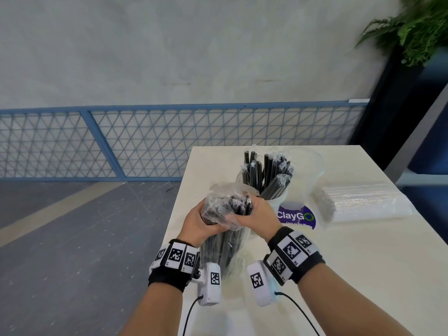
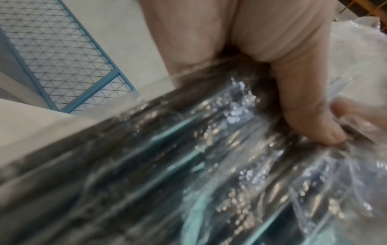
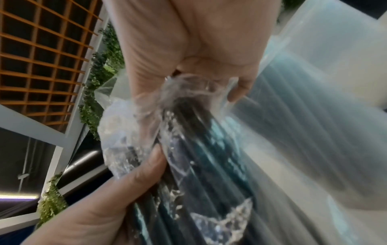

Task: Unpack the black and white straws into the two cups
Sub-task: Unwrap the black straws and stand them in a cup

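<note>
A clear plastic bag of black straws stands on end at the table's left edge. My left hand grips the bag near its top from the left. My right hand grips the straw tops at the bag's open mouth from the right. The left wrist view shows my thumb pressed into the wrapped straws. The right wrist view shows fingers curled over crumpled plastic and dark straws. Behind stands a clear cup holding wrapped black straws. A second clear cup sits behind it. A pack of white straws lies to the right.
The white table has a purple ClayGo sticker near the cups. The table's left edge drops to a grey floor. A blue mesh fence runs along the wall. A plant in a dark planter stands at the back right.
</note>
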`<control>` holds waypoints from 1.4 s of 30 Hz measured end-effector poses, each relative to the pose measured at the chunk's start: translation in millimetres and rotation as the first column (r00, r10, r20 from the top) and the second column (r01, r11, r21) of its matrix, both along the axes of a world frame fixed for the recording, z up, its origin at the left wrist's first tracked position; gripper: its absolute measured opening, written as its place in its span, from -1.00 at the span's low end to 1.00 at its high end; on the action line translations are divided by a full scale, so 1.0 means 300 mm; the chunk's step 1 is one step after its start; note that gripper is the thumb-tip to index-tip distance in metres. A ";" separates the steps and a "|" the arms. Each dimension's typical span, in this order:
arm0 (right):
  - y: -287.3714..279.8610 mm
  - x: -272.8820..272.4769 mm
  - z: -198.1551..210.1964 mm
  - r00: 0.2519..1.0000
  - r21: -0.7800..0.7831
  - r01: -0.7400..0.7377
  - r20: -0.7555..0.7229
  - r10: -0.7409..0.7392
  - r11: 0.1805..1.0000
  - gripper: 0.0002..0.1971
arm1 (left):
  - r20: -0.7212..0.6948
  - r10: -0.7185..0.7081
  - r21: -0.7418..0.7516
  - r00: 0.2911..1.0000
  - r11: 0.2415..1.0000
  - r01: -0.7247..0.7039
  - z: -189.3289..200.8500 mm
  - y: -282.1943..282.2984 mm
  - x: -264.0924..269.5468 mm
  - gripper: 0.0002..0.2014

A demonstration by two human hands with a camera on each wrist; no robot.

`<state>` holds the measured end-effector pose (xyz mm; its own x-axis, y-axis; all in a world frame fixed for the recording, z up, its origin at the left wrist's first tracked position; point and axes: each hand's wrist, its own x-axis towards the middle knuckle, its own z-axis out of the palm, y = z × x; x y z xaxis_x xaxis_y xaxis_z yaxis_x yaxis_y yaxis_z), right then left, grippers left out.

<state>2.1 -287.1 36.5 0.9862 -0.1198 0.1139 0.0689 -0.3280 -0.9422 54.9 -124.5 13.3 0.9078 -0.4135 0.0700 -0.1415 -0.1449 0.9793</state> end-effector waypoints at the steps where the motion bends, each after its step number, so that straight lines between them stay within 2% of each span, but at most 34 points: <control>1: 0.003 -0.001 -0.004 1.000 0.040 0.029 -0.002 -0.029 0.999 -0.64 | 0.006 -0.005 0.005 1.000 1.000 0.005 -0.001 -0.002 -0.001 -0.46; 5: 0.027 -0.020 -0.013 0.997 0.196 0.070 0.016 -0.075 0.978 -0.65 | 0.022 -0.004 0.035 1.000 0.999 0.003 -0.005 -0.006 0.000 -0.48; 9: 0.038 -0.020 0.002 0.989 0.237 0.134 0.025 -0.144 0.962 -0.69 | -0.015 0.008 0.032 1.000 0.999 -0.007 -0.019 0.002 0.010 -0.48; 11: 0.027 -0.018 0.035 0.983 0.317 0.166 0.021 -0.182 0.934 -0.75 | -0.046 0.003 0.020 0.999 1.000 -0.002 -0.018 0.003 0.007 -0.50; 14: 0.001 -0.015 0.105 0.963 0.383 0.195 0.098 -0.249 0.903 -0.91 | -0.070 -0.003 0.026 0.998 1.000 0.004 -0.023 0.000 0.001 -0.58; 18: -0.040 -0.001 0.191 0.917 0.504 0.233 0.170 -0.360 0.832 -0.87 | -0.056 0.022 0.056 0.998 0.998 -0.019 -0.025 -0.005 0.002 -0.62; 21: -0.058 0.002 0.218 0.908 0.641 0.214 0.146 -0.392 0.737 -0.94 | -0.033 0.046 0.067 0.998 0.997 -0.044 -0.021 -0.009 0.004 -0.63; 22: -0.059 0.001 0.212 0.913 0.651 0.218 0.128 -0.388 0.727 -0.87 | -0.029 0.054 0.069 0.998 0.996 -0.052 -0.020 -0.012 0.003 -0.64; 24: -0.049 -0.009 0.185 0.935 0.559 0.227 0.106 -0.339 0.798 -0.72 | -0.034 0.075 0.050 0.997 0.996 -0.073 -0.022 -0.020 0.004 -0.66; 26: -0.023 -0.026 0.150 0.956 0.436 0.220 0.079 -0.281 0.872 -0.73 | -0.044 0.086 0.038 0.995 0.996 -0.084 -0.021 -0.033 0.004 -0.66; 27: -0.010 -0.034 0.140 0.956 0.414 0.237 0.061 -0.287 0.879 -0.76 | -0.046 0.083 0.045 0.996 0.996 -0.081 -0.022 -0.036 0.004 -0.65; 31: -0.043 -0.032 0.186 0.893 0.482 0.344 0.096 -0.439 0.806 -0.79 | -0.035 0.083 0.050 0.996 0.995 -0.081 -0.004 -0.034 0.005 -0.55; 35: -0.129 -0.004 0.283 0.832 0.639 0.348 0.128 -0.540 0.686 -0.86 | -0.065 0.136 0.054 0.989 0.990 -0.132 0.001 -0.026 0.014 -0.51; 40: -0.193 0.023 0.337 0.736 0.669 0.396 0.178 -0.653 0.629 -0.80 | -0.081 0.243 0.051 0.967 0.969 -0.240 0.004 -0.034 0.011 -0.54; 42: -0.200 0.027 0.350 0.678 0.654 0.443 0.203 -0.707 0.613 -0.85 | -0.078 0.296 0.049 0.952 0.955 -0.293 0.008 -0.033 0.012 -0.58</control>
